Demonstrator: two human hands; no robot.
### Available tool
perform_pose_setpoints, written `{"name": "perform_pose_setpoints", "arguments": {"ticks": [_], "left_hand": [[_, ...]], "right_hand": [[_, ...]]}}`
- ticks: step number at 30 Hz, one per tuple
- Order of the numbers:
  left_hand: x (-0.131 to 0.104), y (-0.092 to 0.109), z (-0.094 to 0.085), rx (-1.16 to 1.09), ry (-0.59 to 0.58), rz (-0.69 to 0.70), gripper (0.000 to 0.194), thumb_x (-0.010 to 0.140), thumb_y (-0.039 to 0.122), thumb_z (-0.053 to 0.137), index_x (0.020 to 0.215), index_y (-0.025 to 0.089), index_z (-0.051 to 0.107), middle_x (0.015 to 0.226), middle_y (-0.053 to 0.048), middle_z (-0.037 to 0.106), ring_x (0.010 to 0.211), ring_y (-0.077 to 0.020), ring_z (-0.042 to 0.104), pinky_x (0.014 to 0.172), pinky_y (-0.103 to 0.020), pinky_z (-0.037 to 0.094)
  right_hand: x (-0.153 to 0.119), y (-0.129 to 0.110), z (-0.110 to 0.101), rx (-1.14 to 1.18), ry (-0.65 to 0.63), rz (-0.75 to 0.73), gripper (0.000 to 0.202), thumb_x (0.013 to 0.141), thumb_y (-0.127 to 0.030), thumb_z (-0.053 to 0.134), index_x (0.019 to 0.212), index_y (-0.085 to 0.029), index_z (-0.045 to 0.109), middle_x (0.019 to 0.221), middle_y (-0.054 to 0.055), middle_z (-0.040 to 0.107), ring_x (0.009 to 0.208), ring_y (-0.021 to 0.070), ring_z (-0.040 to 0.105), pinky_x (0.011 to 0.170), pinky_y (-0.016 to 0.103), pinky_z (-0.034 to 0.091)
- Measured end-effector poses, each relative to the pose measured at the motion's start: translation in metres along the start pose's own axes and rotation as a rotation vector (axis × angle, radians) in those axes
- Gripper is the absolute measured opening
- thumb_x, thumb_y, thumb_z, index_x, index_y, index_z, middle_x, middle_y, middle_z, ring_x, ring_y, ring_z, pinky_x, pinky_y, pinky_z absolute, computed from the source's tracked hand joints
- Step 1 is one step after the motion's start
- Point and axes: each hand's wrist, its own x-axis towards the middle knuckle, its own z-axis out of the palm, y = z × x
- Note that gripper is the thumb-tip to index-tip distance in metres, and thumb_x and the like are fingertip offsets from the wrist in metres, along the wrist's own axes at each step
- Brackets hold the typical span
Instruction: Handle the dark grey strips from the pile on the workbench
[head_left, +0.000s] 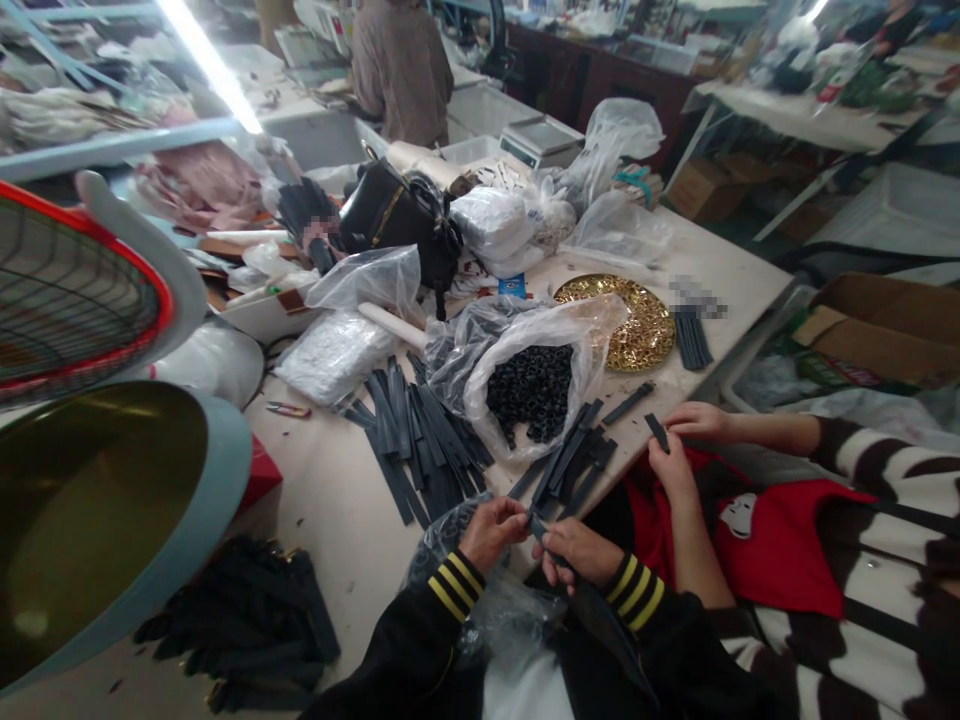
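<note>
I see a dark strip [538, 527] pinched between both sets of fingers at the table's near edge, my left hand [491, 530] and right hand [579, 553] curled inward over it. By my reckoning much remains: a loose pile of strips [416, 430] and an open bag of black rings [531, 388] lie mid-table, and a co-worker's hands [686, 440] hold another strip at the right edge.

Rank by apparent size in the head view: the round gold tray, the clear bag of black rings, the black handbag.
1. Clear plastic bag of black rings, largest.
2. Black handbag and round gold tray look alike; the handbag sits farther away, so their order is unsure.
</note>
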Motion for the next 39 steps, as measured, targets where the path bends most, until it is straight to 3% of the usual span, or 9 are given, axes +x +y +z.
{"name": "perform_pose_setpoints", "arguments": {"ticks": [5,10,17,25,34,39], "left_hand": [[-0.001,-0.009,-0.005,0.048,-0.025,0.018,0.035,0.060,0.041,0.068,0.073,0.010,0.055,0.065,-0.003,0.059,0.058,-0.0093,0.052,0.058,-0.022,0.041],[-0.003,-0.010,-0.009,0.234,-0.097,0.078,0.030,0.066,0.038,0.064,0.077,0.011,0.057,0.069,-0.004,0.059,0.064,-0.0113,0.053,0.062,-0.023,0.042],[-0.009,-0.006,-0.017,0.051,-0.140,0.019,0.026,0.064,0.034,0.067,0.074,0.014,0.054,0.066,-0.002,0.059,0.059,-0.0094,0.053,0.059,-0.021,0.041],[-0.020,-0.008,-0.014,0.160,-0.179,-0.013,0.027,0.062,0.035,0.067,0.074,0.013,0.056,0.063,0.000,0.055,0.054,-0.0082,0.050,0.054,-0.020,0.041],[-0.022,0.007,-0.016,0.161,-0.112,0.073,0.025,0.064,0.033,0.066,0.077,0.013,0.058,0.067,-0.001,0.057,0.061,-0.0085,0.050,0.058,-0.020,0.041],[-0.024,-0.004,-0.009,0.028,-0.110,0.040,0.023,0.065,0.030,0.066,0.076,0.012,0.057,0.062,0.000,0.055,0.057,-0.0070,0.049,0.054,-0.018,0.038]], "right_hand": [[-0.001,-0.006,-0.002,-0.072,-0.066,0.009,0.022,0.077,-0.028,0.036,0.072,-0.012,0.050,0.048,-0.001,0.054,0.031,0.0055,0.038,0.033,0.019,0.039],[-0.004,-0.013,0.006,-0.037,-0.080,0.034,0.020,0.075,-0.020,0.035,0.068,-0.012,0.052,0.046,-0.002,0.052,0.031,0.0058,0.037,0.032,0.018,0.038],[-0.007,-0.004,0.005,-0.034,-0.054,0.023,0.025,0.081,-0.025,0.032,0.070,-0.013,0.050,0.043,-0.005,0.047,0.028,0.0046,0.032,0.029,0.016,0.032],[-0.007,0.007,0.008,-0.178,-0.098,-0.023,0.027,0.081,-0.027,0.040,0.065,-0.012,0.055,0.040,-0.005,0.047,0.026,0.0044,0.033,0.029,0.017,0.028],[0.000,0.014,0.035,-0.067,0.114,-0.161,0.028,0.086,-0.029,0.026,0.073,-0.015,0.047,0.045,-0.005,0.044,0.029,0.0052,0.030,0.031,0.018,0.029],[0.001,0.006,0.043,-0.099,0.171,-0.222,0.026,0.085,-0.027,0.031,0.069,-0.015,0.047,0.043,-0.004,0.045,0.030,0.0051,0.033,0.033,0.017,0.029]]}}
